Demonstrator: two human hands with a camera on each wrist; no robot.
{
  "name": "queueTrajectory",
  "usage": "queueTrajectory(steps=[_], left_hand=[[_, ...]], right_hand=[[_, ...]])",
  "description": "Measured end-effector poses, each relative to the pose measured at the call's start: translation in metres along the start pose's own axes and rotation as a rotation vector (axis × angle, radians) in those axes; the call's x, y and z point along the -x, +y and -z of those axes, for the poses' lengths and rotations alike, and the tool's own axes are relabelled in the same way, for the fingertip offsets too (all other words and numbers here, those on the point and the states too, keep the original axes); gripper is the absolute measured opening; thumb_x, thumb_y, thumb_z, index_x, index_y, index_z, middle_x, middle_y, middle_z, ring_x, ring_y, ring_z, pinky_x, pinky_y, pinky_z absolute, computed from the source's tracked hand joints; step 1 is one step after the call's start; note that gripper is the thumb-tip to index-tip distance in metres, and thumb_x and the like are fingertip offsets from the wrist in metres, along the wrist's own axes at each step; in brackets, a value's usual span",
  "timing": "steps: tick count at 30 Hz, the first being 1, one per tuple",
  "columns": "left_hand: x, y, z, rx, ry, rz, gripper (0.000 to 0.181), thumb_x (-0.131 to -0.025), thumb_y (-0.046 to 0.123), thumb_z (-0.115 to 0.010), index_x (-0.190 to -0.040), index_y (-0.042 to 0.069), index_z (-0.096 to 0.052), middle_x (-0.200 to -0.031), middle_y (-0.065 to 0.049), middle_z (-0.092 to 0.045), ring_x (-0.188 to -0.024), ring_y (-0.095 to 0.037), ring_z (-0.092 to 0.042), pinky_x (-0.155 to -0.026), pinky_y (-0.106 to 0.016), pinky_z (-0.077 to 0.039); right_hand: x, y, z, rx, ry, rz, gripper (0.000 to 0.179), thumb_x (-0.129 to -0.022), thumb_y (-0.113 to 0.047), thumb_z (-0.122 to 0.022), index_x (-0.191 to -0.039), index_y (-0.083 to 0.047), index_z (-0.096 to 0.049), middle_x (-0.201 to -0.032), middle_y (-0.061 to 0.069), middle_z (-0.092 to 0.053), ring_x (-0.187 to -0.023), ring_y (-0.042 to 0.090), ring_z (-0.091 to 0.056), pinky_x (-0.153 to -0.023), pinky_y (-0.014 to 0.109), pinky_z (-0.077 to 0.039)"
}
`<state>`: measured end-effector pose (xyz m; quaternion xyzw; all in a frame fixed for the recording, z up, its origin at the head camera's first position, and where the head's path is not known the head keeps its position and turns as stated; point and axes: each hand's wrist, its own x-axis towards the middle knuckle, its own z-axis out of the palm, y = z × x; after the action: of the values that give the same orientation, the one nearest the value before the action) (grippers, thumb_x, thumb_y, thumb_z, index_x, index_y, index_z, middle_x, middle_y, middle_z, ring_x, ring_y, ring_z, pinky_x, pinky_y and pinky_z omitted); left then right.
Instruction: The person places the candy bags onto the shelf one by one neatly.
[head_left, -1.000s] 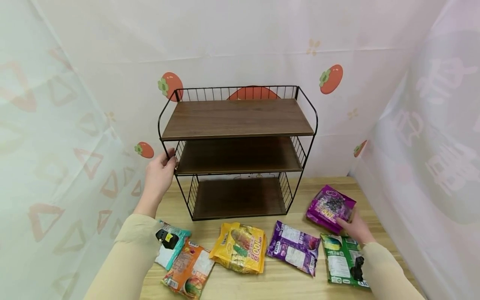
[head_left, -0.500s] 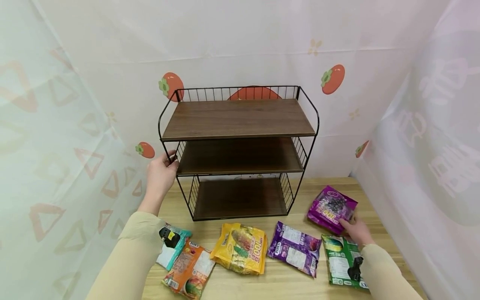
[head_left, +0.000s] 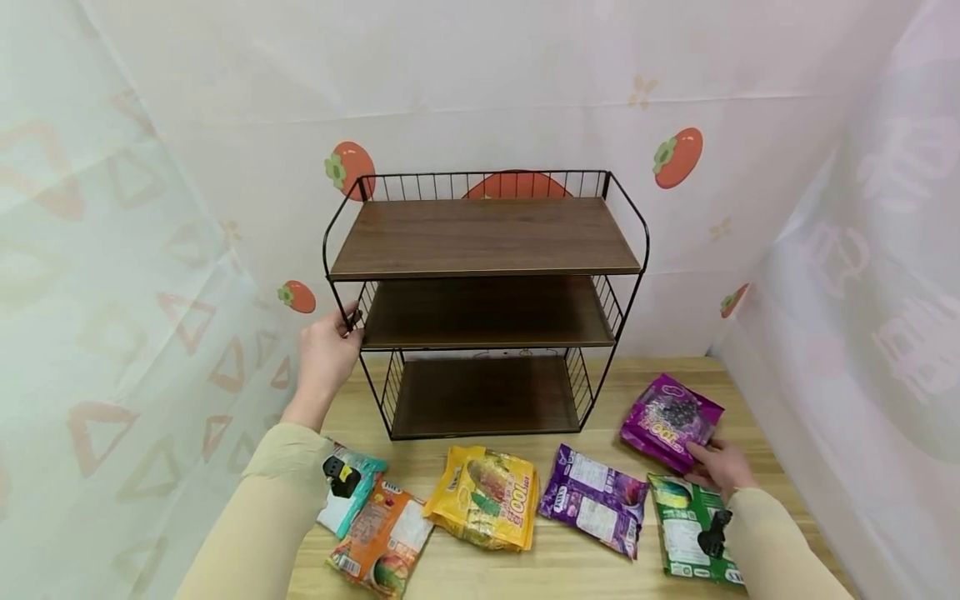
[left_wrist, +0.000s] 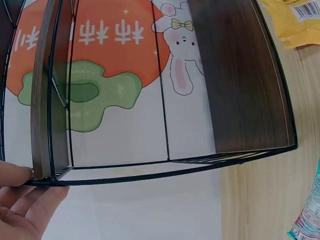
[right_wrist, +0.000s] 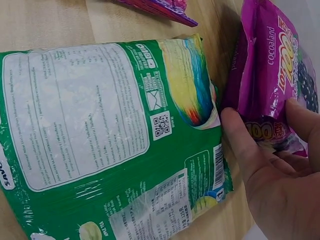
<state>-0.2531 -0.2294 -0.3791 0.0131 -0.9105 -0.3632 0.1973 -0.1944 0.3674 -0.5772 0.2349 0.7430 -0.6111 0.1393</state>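
Note:
A black wire rack with three brown wooden shelves [head_left: 487, 237] stands upright at the centre of the head view. My left hand [head_left: 330, 354] grips its left side frame at the middle shelf, with the thumb and fingers around the wire and board edge in the left wrist view. To the right of the rack lies a purple candy bag [head_left: 671, 423] with dark grapes printed on it. My right hand [head_left: 723, 467] holds this bag by its near right edge, thumb on the top face and fingers along the side. A green candy bag [right_wrist: 75, 125] lies just beside that hand.
In front of the rack, a yellow bag [head_left: 483, 498], a second purple bag [head_left: 596, 500], an orange bag [head_left: 386, 537] and a teal bag [head_left: 351, 487] lie on the wooden table [head_left: 480, 575]. White printed sheets [head_left: 480, 83] enclose the back and sides.
The head view has shifted slightly, so everything sits a little farther right in it. Both hands keep their places on the rack and the purple candy bag.

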Motion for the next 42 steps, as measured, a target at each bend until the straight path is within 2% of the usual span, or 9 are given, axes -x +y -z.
queueTrajectory(steps=[3,6,9,13,17,24,29,35,42], left_hand=[[0.000,0.001,-0.001,0.001,0.016,-0.018,0.042,-0.098,0.001,-0.062,-0.139,0.001,-0.062,-0.121,-0.023,-0.071,-0.113,-0.037,-0.069,-0.083,-0.046,-0.056],[0.001,0.001,-0.002,0.006,0.025,-0.023,0.041,-0.097,0.001,-0.063,-0.138,0.001,-0.063,-0.120,-0.022,-0.071,-0.113,-0.037,-0.069,-0.088,-0.050,-0.057],[0.002,0.001,-0.002,0.014,0.022,-0.018,0.041,-0.097,0.002,-0.063,-0.138,0.002,-0.064,-0.119,-0.021,-0.071,-0.113,-0.037,-0.069,-0.094,-0.052,-0.055],[0.003,0.000,-0.002,0.019,0.010,-0.005,0.041,-0.098,0.005,-0.063,-0.139,0.005,-0.063,-0.119,-0.019,-0.072,-0.113,-0.036,-0.069,-0.096,-0.052,-0.054],[0.002,-0.002,-0.001,0.019,-0.009,0.000,0.041,-0.099,0.007,-0.064,-0.140,0.008,-0.063,-0.118,-0.017,-0.073,-0.112,-0.036,-0.070,-0.091,-0.052,-0.056],[0.001,-0.004,0.000,0.006,-0.023,-0.017,0.040,-0.100,0.010,-0.064,-0.139,0.010,-0.064,-0.113,-0.017,-0.074,-0.109,-0.035,-0.071,-0.075,-0.043,-0.057],[0.001,-0.005,0.000,0.003,-0.010,-0.029,0.040,-0.099,0.010,-0.064,-0.139,0.010,-0.064,-0.112,-0.019,-0.074,-0.106,-0.034,-0.072,-0.068,-0.034,-0.053],[0.001,-0.009,0.000,0.013,0.005,-0.036,0.040,-0.099,0.009,-0.063,-0.139,0.009,-0.064,-0.111,-0.020,-0.074,-0.104,-0.035,-0.073,-0.063,-0.023,-0.048],[0.001,-0.010,0.001,0.004,0.014,-0.045,0.040,-0.099,0.007,-0.064,-0.139,0.009,-0.064,-0.109,-0.021,-0.074,-0.101,-0.036,-0.073,-0.060,-0.021,-0.046]], right_hand=[[0.000,-0.003,0.000,-0.038,0.011,-0.017,0.085,-0.107,-0.025,-0.052,-0.156,0.013,0.006,-0.131,0.041,-0.043,-0.081,0.017,-0.067,-0.082,0.038,-0.061],[0.001,-0.005,0.000,-0.082,-0.001,-0.022,0.086,-0.107,-0.025,-0.051,-0.156,0.012,0.009,-0.138,0.044,-0.036,-0.081,0.017,-0.067,-0.083,0.039,-0.061],[0.002,-0.004,0.001,-0.101,-0.010,-0.039,0.086,-0.107,-0.025,-0.051,-0.156,0.010,0.011,-0.151,0.045,-0.019,-0.084,0.016,-0.065,-0.085,0.039,-0.060],[0.000,-0.003,0.002,-0.126,-0.006,-0.055,0.086,-0.107,-0.022,-0.051,-0.157,0.007,0.012,-0.152,0.044,-0.017,-0.083,0.017,-0.064,-0.084,0.038,-0.061],[-0.002,-0.002,0.002,-0.163,-0.003,-0.049,0.086,-0.106,-0.017,-0.053,-0.158,0.003,0.013,-0.150,0.044,-0.018,-0.079,0.016,-0.065,-0.081,0.036,-0.061],[-0.004,-0.005,0.001,-0.201,0.003,-0.038,0.084,-0.105,-0.010,-0.051,-0.158,0.002,0.013,-0.159,0.042,-0.005,-0.074,0.013,-0.067,-0.082,0.037,-0.061],[-0.006,-0.007,-0.002,-0.201,0.030,-0.048,0.083,-0.104,-0.005,-0.052,-0.156,0.011,0.010,-0.151,0.045,-0.016,-0.070,0.017,-0.069,-0.079,0.036,-0.062],[-0.009,-0.013,-0.009,-0.143,0.143,-0.062,0.070,-0.100,-0.001,-0.057,-0.151,0.022,-0.014,-0.130,0.040,-0.038,-0.065,0.020,-0.069,-0.074,0.038,-0.062],[-0.016,-0.013,-0.016,-0.106,0.235,-0.093,0.066,-0.098,0.001,-0.059,-0.146,0.026,-0.022,-0.128,0.039,-0.040,-0.063,0.018,-0.064,-0.070,0.038,-0.063]])
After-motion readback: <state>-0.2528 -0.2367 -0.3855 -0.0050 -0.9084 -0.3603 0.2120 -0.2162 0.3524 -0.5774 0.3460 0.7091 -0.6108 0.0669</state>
